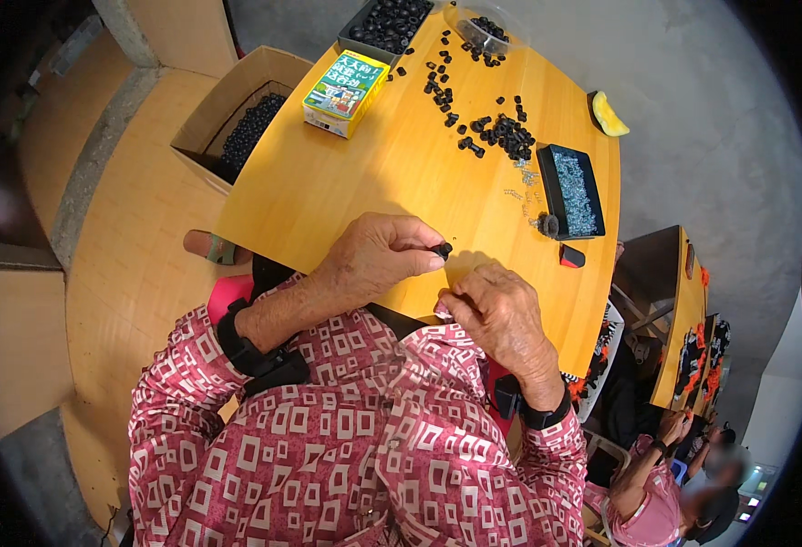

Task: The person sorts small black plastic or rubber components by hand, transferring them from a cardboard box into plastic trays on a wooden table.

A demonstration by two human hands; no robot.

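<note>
Between the thumb and forefinger of my left hand (373, 260), a small black plastic piece (442, 250) is pinched just above the table's near edge. My right hand (499, 314) is a little to the right and nearer to me, its fingers curled together; whatever they hold, if anything, is hidden. Farther away lies a pile of similar black pieces (510, 137) on the wooden table (373, 173). Beside that pile, a black tray (554, 187) holds many small shiny metal parts, and some loose metal bits (527, 182) lie along its left side.
A yellow-green box (346, 91) stands at the far left, by a dark bin (351, 46) of black parts. A clear bowl (515, 32) sits at the far edge. A cardboard box (209, 114) is left of the table. Other people work at a table (670, 351) to the right.
</note>
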